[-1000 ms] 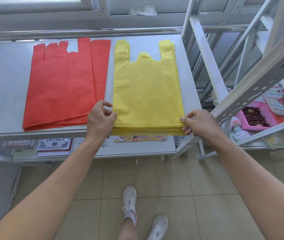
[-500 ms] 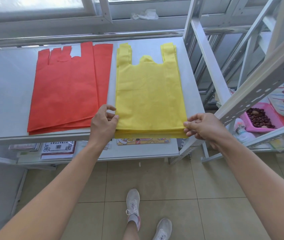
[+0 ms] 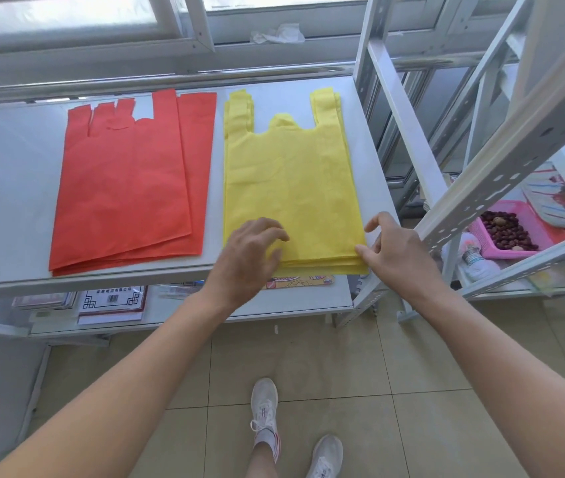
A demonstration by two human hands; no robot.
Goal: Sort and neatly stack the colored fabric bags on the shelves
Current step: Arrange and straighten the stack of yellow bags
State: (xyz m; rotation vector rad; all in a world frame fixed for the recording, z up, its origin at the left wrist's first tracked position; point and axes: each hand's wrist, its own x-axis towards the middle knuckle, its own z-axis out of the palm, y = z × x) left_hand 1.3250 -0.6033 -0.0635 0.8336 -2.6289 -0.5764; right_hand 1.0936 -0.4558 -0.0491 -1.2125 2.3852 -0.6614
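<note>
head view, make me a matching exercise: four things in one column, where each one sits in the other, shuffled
Things:
1. red bag stack
2. yellow bag stack
3. pink basket
4. crumpled white tissue

Places:
A. on the window ledge behind the shelving
B. right part of the upper shelf
C. left part of the upper shelf
D. on the neighbouring rack at far right

Pairs: 1-C, 2-B, 3-D, 4-A
</note>
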